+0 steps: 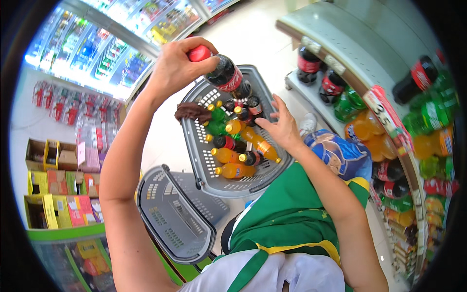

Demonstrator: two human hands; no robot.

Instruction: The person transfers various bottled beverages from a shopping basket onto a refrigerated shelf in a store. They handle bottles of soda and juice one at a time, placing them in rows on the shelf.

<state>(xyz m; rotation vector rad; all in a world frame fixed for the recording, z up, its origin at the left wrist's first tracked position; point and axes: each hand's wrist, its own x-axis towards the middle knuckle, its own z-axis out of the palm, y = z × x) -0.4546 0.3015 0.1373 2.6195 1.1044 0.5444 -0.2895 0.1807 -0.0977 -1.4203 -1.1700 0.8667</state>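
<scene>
My left hand (182, 65) grips a large cola bottle (228, 75) by its red-capped neck, tilted above the far end of a grey plastic shopping basket (191, 146). Several small bottles lie in that basket: orange soda (237, 170), green soda (217, 127) and cola with yellow or dark caps (251, 158). A dark brown cloth (192, 112) hangs over the basket's left rim. With fingers spread and nothing in them, my right hand (282, 126) is over the basket's right rim, beside the bottles.
A second grey basket (175, 215) stands lower left. Shelves (346, 69) of soda bottles curve along the right, with a blue printed bag (334, 153) near them. Opened cartons (62, 182) stand on a green-edged case at left. Lit drinks coolers (95, 47) and shrink-wrapped bottle packs (69, 106) are beyond.
</scene>
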